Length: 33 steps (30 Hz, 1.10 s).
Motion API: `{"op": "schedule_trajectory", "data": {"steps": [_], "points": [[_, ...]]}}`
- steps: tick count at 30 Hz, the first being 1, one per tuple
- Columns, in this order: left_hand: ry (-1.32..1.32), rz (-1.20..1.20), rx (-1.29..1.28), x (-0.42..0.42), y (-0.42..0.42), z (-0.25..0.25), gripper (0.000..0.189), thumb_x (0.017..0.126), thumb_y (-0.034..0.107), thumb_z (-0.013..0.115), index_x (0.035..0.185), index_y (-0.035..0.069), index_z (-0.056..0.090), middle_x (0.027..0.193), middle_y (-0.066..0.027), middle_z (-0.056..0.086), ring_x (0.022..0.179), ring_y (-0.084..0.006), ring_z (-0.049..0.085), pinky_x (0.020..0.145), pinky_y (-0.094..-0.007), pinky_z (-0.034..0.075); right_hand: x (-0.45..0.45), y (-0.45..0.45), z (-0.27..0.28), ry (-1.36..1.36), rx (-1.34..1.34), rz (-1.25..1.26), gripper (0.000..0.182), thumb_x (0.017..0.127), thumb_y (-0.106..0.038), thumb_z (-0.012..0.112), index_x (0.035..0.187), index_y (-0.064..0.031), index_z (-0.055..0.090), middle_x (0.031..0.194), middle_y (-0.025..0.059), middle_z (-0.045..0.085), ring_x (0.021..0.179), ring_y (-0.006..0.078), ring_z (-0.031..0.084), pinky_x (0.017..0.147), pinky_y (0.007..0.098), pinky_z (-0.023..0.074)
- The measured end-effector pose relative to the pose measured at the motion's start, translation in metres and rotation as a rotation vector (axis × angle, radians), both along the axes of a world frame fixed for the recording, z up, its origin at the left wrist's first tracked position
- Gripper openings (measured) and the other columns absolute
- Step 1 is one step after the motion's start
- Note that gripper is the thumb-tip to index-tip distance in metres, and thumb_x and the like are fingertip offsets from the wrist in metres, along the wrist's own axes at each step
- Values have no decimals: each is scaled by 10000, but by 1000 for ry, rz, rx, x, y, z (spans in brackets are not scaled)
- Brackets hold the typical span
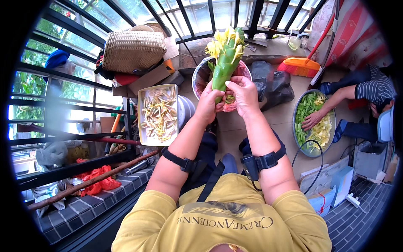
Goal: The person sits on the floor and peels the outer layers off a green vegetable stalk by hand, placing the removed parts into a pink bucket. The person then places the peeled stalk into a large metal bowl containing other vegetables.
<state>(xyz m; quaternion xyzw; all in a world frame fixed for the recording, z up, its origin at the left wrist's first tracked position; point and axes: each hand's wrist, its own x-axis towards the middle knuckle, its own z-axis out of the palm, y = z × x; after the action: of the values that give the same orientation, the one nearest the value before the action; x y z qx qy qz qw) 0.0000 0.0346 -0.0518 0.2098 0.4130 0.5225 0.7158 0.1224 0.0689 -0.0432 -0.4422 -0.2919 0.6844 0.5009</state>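
A green flower spike [225, 69] with overlapping bracts and pale yellow blossoms near its top tilts upward between my hands. My left hand [210, 102] grips its lower end. Thumb and fingers of my right hand [242, 93] pinch the spike's right side, low down. Beneath them stands a round bin [198, 77] with a pinkish liner and some green plant bits inside; the hands and spike hide part of it. Left of my left forearm, a shallow box [142, 126] holds many withered, brownish-yellow flowers [160, 116]. It rests on a pale round support, perhaps an upturned bucket.
At right, another person's hand [311, 120] reaches into an oval basin [296, 132] of green bracts and yellow blossoms. A black plastic bag [274, 85] lies beside the bin, near an orange broom [299, 66]. A wicker basket [135, 50] sits by the black railing [72, 107] at left.
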Motion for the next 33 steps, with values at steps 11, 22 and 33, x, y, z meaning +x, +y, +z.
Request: {"op": "schedule_trajectory", "data": {"steps": [11, 22, 33], "points": [[57, 8, 82, 2, 5, 2, 521, 816, 91, 469, 1331, 110, 385, 810, -40, 521, 485, -70, 401, 392, -191, 308, 6, -2, 5, -24, 72, 51, 251, 827, -102, 656, 1009, 35, 549, 886, 62, 609, 743, 124, 598, 681, 248, 502], [204, 23, 135, 5, 5, -6, 366, 900, 231, 446, 1226, 66, 474, 773, -10, 527, 494, -47, 390, 417, -174, 292, 15, 2, 1, 123, 22, 95, 243, 861, -78, 595, 1043, 82, 597, 919, 123, 642, 769, 184, 622, 725, 289, 515], [221, 39, 62, 2, 3, -4, 371, 929, 391, 366, 966, 58, 524, 635, -35, 497, 417, -81, 372, 370, -206, 269, 8, 1, 2, 13, 38, 19, 159, 810, 1, 609, 946, 82, 623, 823, 108, 652, 665, 146, 634, 604, 229, 507]]}}
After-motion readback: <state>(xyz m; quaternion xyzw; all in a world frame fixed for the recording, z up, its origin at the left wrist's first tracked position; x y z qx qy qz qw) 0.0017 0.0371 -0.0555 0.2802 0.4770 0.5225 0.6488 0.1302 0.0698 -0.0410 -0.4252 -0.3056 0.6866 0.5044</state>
